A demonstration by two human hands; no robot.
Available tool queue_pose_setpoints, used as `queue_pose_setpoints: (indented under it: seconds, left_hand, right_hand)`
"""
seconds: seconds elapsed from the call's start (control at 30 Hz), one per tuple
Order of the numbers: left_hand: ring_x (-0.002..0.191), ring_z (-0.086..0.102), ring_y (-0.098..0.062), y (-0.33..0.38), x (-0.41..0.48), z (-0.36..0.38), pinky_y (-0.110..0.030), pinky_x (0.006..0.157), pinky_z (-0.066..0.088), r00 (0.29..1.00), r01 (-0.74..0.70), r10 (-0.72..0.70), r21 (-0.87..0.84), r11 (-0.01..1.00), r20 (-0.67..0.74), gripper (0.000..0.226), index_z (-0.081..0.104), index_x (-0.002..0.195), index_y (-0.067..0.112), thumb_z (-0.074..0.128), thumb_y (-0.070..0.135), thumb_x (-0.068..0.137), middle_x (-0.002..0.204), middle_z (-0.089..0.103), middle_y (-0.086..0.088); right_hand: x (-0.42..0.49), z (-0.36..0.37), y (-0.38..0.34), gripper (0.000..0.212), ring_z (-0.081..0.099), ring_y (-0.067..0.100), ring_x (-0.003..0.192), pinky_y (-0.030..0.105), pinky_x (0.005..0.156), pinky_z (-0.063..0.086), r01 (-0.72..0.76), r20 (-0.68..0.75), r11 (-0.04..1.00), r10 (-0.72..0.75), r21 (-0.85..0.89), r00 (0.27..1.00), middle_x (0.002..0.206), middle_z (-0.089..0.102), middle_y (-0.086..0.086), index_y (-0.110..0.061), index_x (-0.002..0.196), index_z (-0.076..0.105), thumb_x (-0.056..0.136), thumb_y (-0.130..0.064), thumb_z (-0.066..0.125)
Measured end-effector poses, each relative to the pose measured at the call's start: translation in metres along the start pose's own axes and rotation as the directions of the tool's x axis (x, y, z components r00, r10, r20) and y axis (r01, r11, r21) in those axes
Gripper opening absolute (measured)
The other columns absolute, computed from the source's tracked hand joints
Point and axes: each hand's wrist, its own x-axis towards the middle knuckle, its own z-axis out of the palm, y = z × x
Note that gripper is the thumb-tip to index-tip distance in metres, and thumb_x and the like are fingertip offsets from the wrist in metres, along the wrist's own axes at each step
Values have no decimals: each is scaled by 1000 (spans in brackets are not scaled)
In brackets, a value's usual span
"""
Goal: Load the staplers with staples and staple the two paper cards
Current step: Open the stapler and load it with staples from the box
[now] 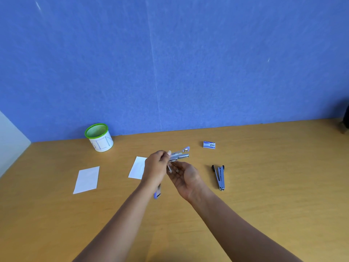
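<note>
My left hand (155, 168) grips an opened blue and silver stapler (179, 155) above the desk; its cover end (157, 192) hangs down below my wrist. My right hand (186, 177) lies palm up just under the stapler, fingers relaxed, with what looks like a small strip of staples (170, 169) near the fingertips. A second stapler (220, 176) lies opened out on the desk to the right. Two white paper cards lie on the desk: one (87, 179) at the left, the other (137, 167) partly behind my left hand. A small blue staple box (209, 144) sits further back.
A green-rimmed mesh cup with a white label (100, 138) stands at the back left against the blue wall. The wooden desk (264, 186) stretches to the right, with a dark object (345, 121) at its far right edge.
</note>
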Motion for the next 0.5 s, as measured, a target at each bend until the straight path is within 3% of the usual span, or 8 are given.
queue_pose_setpoints:
  seconds: [0.07,0.17,0.23,0.33,0.5]
  left_hand:
    - [43,33,-14,-3,1,-3,-17,38,24,981,192,-185,-318,929,52,28,56,76,5,47,22,97,60,43,-5]
    - [30,32,-5,-2,1,-10,-12,28,21,920,389,-336,-594,704,204,29,57,78,4,43,20,99,63,41,-5]
    - [27,30,-3,-2,2,-14,-12,26,22,880,467,-374,-676,570,293,33,60,83,3,39,22,100,63,37,-3]
    - [25,29,-3,-2,2,-16,-12,26,23,840,524,-398,-740,421,368,37,59,82,1,36,23,101,56,36,-2]
    - [20,26,-5,0,2,-16,-11,24,23,820,538,-422,-770,342,386,38,54,73,3,36,22,101,47,38,-3]
  right_hand:
    - [1,-2,-2,21,63,16,66,20,61,56,15,1,999,-15,-44,1000,68,66,10,1,82,61,92,0,43]
    - [4,-6,-2,12,59,15,68,19,66,55,88,13,978,-88,-187,996,75,60,7,-3,91,60,89,3,49]
    - [6,-7,0,14,55,14,70,20,69,52,178,34,929,-177,-326,984,77,57,5,-6,93,57,86,6,53]
    - [5,-7,5,18,54,12,70,21,70,48,326,95,776,-328,-541,940,77,56,2,-10,90,56,82,4,61]
    - [-1,-3,6,21,49,3,65,10,61,42,527,297,451,-486,-720,822,73,57,-10,-23,85,62,78,-3,65]
